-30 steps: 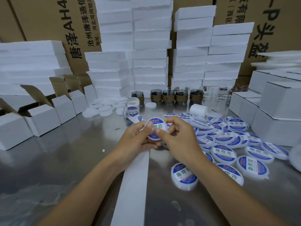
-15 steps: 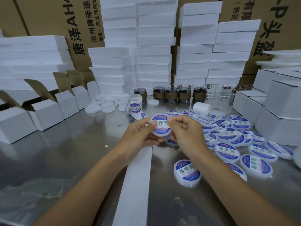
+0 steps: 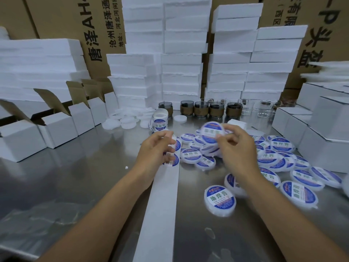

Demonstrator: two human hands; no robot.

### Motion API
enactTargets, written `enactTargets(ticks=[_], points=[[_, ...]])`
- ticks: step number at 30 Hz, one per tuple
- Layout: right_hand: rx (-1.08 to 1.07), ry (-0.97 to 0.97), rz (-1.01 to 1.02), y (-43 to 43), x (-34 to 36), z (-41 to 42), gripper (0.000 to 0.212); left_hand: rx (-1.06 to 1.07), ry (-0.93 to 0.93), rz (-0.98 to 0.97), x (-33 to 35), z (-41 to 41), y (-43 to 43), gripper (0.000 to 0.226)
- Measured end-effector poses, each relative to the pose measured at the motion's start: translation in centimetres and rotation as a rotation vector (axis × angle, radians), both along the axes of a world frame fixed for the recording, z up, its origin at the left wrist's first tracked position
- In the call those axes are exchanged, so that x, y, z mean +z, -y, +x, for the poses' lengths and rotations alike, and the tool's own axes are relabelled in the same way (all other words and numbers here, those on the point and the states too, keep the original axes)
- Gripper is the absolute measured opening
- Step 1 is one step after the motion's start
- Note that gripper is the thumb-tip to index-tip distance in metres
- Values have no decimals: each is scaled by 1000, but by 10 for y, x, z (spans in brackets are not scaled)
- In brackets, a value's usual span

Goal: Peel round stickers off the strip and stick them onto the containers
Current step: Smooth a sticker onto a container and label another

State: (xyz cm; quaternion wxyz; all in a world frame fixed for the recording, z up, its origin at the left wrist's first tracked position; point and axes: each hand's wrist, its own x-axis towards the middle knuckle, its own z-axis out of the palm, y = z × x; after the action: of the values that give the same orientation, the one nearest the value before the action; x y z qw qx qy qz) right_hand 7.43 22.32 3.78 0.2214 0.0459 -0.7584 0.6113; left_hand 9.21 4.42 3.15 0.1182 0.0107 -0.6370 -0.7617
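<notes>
right hand (image 3: 236, 148) pinches a round, white plastic container (image 3: 211, 135) by its rim, blue label up, above the pile (image 3: 273, 159). left hand (image 3: 153, 150) curls at the smooth paper strip (image 3: 160, 205) (blurred, i cannot tell if it grips).

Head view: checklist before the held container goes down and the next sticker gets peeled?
1. Right hand grips the labelled container: ok.
2. Its label lies flat, no wrinkles: cannot tell, motion blur.
3. Left hand holds the strip: ok.
4. Next sticker on the strip at the left fingers: ok; whether its edge is lifted, cannot tell.
5. Blank white rounds beside the sticker roll: ok.
6. Bare table by the labelled pile for set-down: ok.
</notes>
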Motion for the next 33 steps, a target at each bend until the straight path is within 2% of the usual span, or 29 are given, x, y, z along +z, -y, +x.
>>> enactTargets(ticks=[3, 6, 14, 20, 23, 28, 33], points=[[-208, 17, -18, -21, -2, -9, 27, 73, -14, 30, 1, 0, 1, 8], [-308, 67, 51, -29, -8, -13, 30, 89, -27, 21, 0, -1, 1, 7], [-451, 184, 568, -29, -16, -7, 21, 160, -29, 23, -1, -6, 9, 15], [-444, -48, 770, -18, -10, 2, 26, 286, -32, 28, -5, -14, 19, 18], [-393, -87, 920, -11, -8, 4, 28, 380, 3, 1, -3, -27, 33, 21], [-365, -146, 1094, -10, -8, 1, 21, 474, 71, -221, 3, -74, 77, 14], [-416, -303, 1160, -9, -11, -4, 16, 546, 214, -740, -7, -124, 135, 26]])
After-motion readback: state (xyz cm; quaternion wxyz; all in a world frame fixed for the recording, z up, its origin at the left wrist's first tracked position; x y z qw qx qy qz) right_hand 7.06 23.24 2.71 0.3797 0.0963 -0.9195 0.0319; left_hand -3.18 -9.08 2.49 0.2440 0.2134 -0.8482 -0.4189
